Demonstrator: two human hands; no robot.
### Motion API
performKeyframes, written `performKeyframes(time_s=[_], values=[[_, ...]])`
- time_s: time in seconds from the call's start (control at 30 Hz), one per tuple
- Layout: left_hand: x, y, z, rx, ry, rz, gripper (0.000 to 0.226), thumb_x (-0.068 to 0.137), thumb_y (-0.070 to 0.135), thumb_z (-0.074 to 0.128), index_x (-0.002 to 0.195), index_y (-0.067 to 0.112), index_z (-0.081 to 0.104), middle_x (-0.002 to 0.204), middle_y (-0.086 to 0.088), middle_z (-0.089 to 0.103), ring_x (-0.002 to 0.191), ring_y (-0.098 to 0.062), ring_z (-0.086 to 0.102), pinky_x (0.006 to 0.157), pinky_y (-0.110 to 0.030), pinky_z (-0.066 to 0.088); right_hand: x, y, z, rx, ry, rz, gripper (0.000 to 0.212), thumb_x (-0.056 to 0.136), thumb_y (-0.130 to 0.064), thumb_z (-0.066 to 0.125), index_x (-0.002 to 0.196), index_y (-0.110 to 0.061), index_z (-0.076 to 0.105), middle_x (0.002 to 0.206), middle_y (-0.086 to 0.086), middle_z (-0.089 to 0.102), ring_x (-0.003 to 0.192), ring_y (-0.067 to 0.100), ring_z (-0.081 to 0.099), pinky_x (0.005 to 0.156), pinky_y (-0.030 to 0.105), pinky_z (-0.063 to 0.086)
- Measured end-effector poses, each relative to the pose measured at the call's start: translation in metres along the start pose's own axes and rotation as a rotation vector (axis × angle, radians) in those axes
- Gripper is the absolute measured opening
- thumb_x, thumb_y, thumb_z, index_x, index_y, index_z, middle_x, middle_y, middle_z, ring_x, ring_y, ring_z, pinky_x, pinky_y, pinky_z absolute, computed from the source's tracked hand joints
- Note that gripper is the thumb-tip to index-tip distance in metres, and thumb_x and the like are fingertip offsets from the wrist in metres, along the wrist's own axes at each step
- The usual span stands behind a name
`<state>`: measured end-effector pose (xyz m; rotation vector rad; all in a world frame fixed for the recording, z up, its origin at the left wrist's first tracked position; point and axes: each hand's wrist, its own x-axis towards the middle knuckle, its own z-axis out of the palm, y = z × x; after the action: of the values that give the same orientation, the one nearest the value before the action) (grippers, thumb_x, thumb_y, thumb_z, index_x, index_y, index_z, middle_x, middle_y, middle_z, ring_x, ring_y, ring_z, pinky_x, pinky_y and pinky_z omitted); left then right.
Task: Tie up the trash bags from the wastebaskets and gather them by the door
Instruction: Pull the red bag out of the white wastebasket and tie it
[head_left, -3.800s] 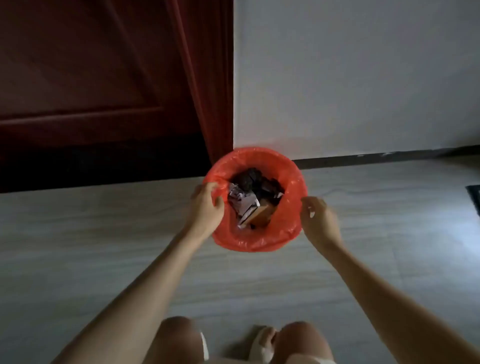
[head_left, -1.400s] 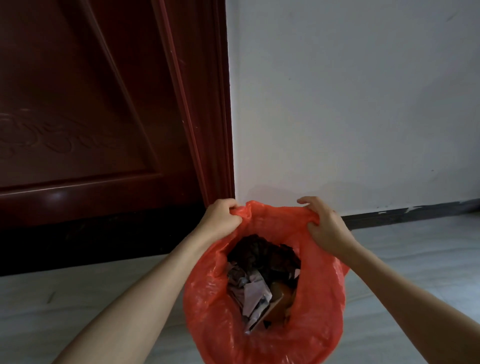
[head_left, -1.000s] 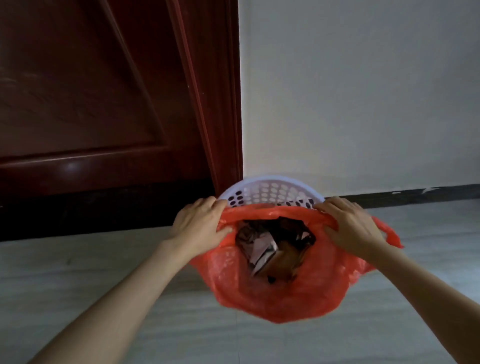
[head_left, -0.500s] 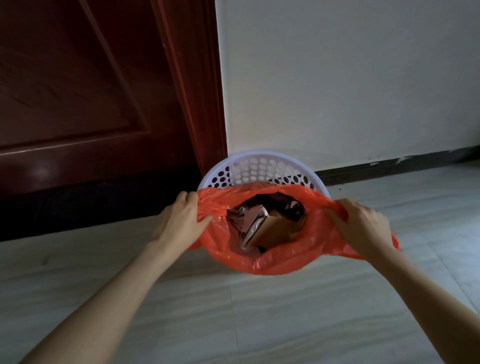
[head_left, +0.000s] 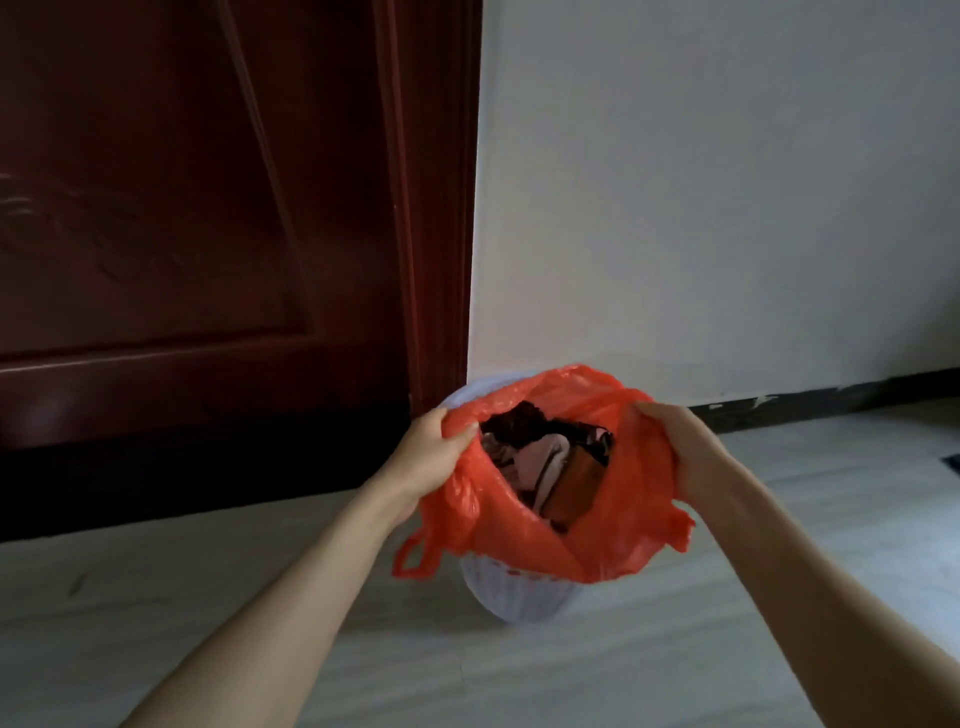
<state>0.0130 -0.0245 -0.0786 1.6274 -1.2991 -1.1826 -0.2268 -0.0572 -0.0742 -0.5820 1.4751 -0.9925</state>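
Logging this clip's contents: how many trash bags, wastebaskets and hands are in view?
Trash bags: 1, the orange trash bag
Wastebaskets: 1, the white wastebasket
Hands: 2, the left hand and the right hand
Total: 4

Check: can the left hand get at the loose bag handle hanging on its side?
Probably yes. The loose handle dangles free just below the left hand, nothing between them. But that hand grips the red bag rim, so it must let go first.
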Motion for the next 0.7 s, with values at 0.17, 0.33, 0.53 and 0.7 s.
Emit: performKeyframes(time_s=[0.17,0.33,0.53,0.7], values=[[0.0,0.028,-0.006,0.037,0.144,0.213,0.009,0.091,0.018,0.054,0.094,0.01,0.058,0.086,-0.005,0.063,0.081,-0.018,0.059,0.08,-0.034,0.048,-0.024,-0.027,0.032,-0.282,0.116,-0.369,0.011,0.08,-0.006,0.051,0.076,-0.007,0.061,0.06,0.007,0.051,0.052,0.018,0.046,0.052,0.025,0.039],[-0.006,0.064,-0.019,-0.212,0.177,0.248,0.01,0.089,0.018,0.058,0.08,0.022,0.06,0.086,-0.007,0.064,0.079,-0.018,0.06,0.077,-0.032,0.049,-0.052,-0.06,0.066,-0.402,0.051,-0.671,0.023,0.08,-0.002,0.049,0.061,-0.014,0.044,0.051,-0.001,0.037,0.032,0.0,0.03,0.032,0.015,0.026],[-0.019,0.095,-0.084,-0.187,0.416,0.498,0.014,0.088,0.015,0.06,0.075,0.02,0.058,0.069,0.002,0.059,0.062,-0.003,0.055,0.06,-0.015,0.044,-0.101,-0.091,0.112,-0.321,-0.064,-0.931,0.03,0.081,0.003,0.05,0.058,-0.017,0.045,0.05,-0.006,0.04,0.037,0.0,0.035,0.038,0.014,0.029],[-0.058,0.091,-0.146,-0.076,0.591,0.588,0.012,0.089,0.019,0.058,0.077,0.023,0.056,0.07,0.002,0.058,0.06,0.0,0.053,0.057,-0.01,0.042,-0.139,-0.08,0.178,-0.26,-0.251,-1.053,0.012,0.083,-0.01,0.054,0.076,-0.018,0.06,0.059,-0.005,0.053,0.051,0.001,0.049,0.048,0.02,0.041]])
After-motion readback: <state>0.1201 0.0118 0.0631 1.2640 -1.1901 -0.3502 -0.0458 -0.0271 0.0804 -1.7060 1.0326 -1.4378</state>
